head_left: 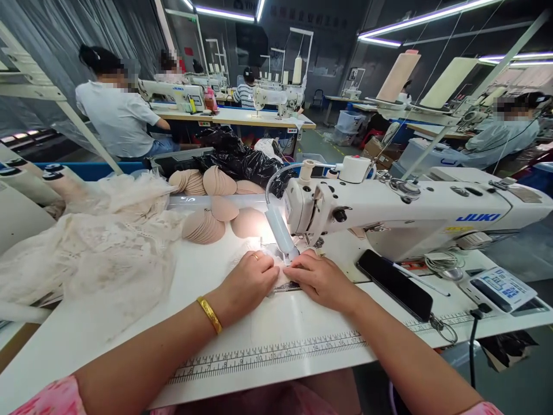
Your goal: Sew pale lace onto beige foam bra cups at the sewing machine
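Note:
My left hand [248,279], with a gold ring and a gold bangle, is closed on a pale lace fabric piece [242,252] in front of the sewing machine [328,207]. Just across from it, my right hand [325,280] pinches the same fabric close to the presser foot, which is partly hidden. A small lamp [280,230] on a bendable neck lights the sewing spot. Behind my left hand lie beige bra cup pads [203,226] in fanned stacks.
Pale lace [121,259] is heaped on the left of the table, near thread cones [64,183]. A phone [394,282], a pen [423,280] and a keyring [444,328] lie right of my right hand. A black plastic bag [242,158] sits behind the pads. Several people work at other machines.

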Demonstrator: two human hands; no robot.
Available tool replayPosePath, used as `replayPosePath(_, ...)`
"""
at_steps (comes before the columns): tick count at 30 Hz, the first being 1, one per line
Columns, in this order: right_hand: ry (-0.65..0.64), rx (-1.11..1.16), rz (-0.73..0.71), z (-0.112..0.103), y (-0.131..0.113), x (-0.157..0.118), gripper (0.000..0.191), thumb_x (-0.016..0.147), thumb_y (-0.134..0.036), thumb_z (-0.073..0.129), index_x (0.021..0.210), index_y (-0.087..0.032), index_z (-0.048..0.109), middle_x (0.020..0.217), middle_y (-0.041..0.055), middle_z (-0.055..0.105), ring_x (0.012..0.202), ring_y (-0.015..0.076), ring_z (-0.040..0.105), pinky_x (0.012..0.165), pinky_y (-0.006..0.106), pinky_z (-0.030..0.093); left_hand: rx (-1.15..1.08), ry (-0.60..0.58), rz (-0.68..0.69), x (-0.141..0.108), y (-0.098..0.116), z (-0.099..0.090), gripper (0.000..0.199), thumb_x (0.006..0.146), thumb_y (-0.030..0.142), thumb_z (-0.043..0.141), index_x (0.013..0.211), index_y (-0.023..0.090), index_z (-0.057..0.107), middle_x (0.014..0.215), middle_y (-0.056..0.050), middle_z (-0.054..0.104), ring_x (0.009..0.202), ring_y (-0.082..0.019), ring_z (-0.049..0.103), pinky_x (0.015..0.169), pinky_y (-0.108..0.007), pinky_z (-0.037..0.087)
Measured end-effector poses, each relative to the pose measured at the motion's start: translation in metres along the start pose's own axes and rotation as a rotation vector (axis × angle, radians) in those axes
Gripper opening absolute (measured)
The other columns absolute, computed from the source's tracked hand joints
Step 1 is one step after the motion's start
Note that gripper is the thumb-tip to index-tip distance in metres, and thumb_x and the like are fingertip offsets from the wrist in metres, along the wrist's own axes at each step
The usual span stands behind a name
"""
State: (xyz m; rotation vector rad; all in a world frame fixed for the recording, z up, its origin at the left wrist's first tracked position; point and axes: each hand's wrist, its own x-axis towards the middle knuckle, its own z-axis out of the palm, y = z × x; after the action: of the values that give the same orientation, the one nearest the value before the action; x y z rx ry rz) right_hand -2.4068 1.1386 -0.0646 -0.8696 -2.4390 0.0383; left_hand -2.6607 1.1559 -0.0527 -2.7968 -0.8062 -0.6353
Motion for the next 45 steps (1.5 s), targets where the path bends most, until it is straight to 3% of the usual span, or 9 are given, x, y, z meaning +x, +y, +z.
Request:
replayPosePath(12, -0.026, 0.021, 0.045, 0.002, 0.0, -0.001, 0.034, 0.101, -0.007, 0.049, 0.121, -0.026, 0.068, 0.105, 0.0073, 0.07, 0.093, 0.0223, 0.061, 0.072, 0.034, 0.05, -0.062, -0.065, -0.009, 0.003, 0.002, 0.001, 0.031, 0.11, 0.021, 0.045, 0.082, 0.018, 0.058, 0.088, -0.002, 0.067, 0.077, -0.018, 0.051, 0.08, -0.036, 0.04)
replayPosePath(18, -0.029, -0.02, 0.084, 0.003, -0.001, 0.0, 0.029, 0.101, -0.008, 0.051, 0.119, -0.024, 0.067, 0.099, 0.0067, 0.068, 0.085, 0.0217, 0.057, 0.066, 0.033, 0.046, -0.083, -0.031, 0.075, 0.011, -0.017, 0.005, 0.026, 0.11, 0.023, 0.048, 0.088, 0.018, 0.061, 0.093, -0.002, 0.07, 0.082, -0.019, 0.057, 0.086, -0.037, 0.037)
replayPosePath(25, -0.013, -0.068, 0.141, 0.007, -0.002, 0.002, 0.026, 0.1, -0.008, 0.054, 0.119, -0.021, 0.067, 0.096, 0.0073, 0.067, 0.084, 0.023, 0.057, 0.059, 0.033, 0.041, -0.063, -0.138, 0.142, 0.028, -0.041, 0.003, 0.024, 0.109, 0.026, 0.049, 0.092, 0.019, 0.065, 0.084, -0.002, 0.069, 0.075, -0.02, 0.055, 0.081, -0.038, 0.035)
replayPosePath(31, -0.015, -0.095, 0.158, 0.009, -0.002, 0.001, 0.024, 0.102, -0.011, 0.053, 0.119, -0.022, 0.065, 0.097, 0.0086, 0.066, 0.082, 0.0236, 0.057, 0.057, 0.034, 0.041, -0.113, -0.17, 0.137, 0.03, -0.048, 0.006, 0.025, 0.11, 0.029, 0.048, 0.098, 0.019, 0.067, 0.094, -0.004, 0.071, 0.084, -0.022, 0.059, 0.083, -0.039, 0.035)
replayPosePath(45, -0.043, -0.065, 0.181, 0.008, -0.003, 0.0, 0.029, 0.098, -0.005, 0.052, 0.115, -0.022, 0.067, 0.093, 0.0075, 0.065, 0.081, 0.0232, 0.056, 0.058, 0.032, 0.04, -0.053, -0.06, 0.194, 0.03, -0.046, 0.006, 0.016, 0.104, 0.015, 0.056, 0.101, 0.023, 0.069, 0.098, -0.002, 0.075, 0.089, -0.021, 0.064, 0.086, -0.041, 0.033)
